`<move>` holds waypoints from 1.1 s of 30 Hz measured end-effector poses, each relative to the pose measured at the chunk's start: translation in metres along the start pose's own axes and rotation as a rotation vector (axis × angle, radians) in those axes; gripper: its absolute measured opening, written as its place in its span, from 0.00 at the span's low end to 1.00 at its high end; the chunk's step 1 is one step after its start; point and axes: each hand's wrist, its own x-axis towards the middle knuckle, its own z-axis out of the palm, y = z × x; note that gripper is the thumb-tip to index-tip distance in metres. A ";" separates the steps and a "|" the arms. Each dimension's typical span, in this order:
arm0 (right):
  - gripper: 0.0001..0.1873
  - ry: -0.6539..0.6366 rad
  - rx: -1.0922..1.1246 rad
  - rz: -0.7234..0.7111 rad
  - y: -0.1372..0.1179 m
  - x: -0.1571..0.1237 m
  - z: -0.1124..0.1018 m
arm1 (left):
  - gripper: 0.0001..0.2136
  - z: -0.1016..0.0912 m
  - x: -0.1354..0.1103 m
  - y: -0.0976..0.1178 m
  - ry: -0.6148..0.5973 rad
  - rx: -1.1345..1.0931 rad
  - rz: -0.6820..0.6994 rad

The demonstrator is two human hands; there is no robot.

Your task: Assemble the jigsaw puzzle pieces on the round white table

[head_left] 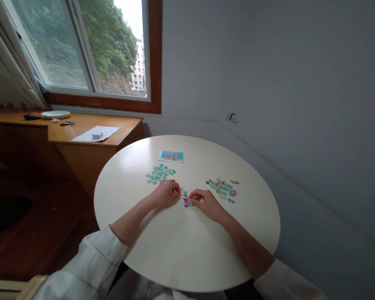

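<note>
A small cluster of joined jigsaw pieces, pink and teal, lies on the round white table between my hands. My right hand pinches a teal jigsaw piece at the cluster's right side. Just left of the cluster, my left hand has its thumb and fingers curled together; whether anything is between the tips is too small to tell. Mostly teal loose pieces are spread beyond my left hand. A mixed pile of colourful pieces lies beyond my right hand.
A picture card in blue, pink and yellow lies toward the table's far side. Back left, a wooden desk holds a paper sheet, a small white box and a white plate. A wall stands close on the right.
</note>
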 end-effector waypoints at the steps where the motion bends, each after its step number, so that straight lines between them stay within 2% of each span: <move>1: 0.05 -0.001 -0.001 -0.003 0.000 0.000 0.000 | 0.08 0.000 0.000 0.000 -0.003 0.000 -0.004; 15: 0.05 -0.029 -0.015 -0.014 0.005 0.001 0.002 | 0.08 0.001 0.000 -0.001 -0.004 0.008 0.005; 33: 0.06 -0.049 0.034 0.055 0.006 0.003 0.002 | 0.08 0.000 -0.001 0.000 -0.003 0.006 0.004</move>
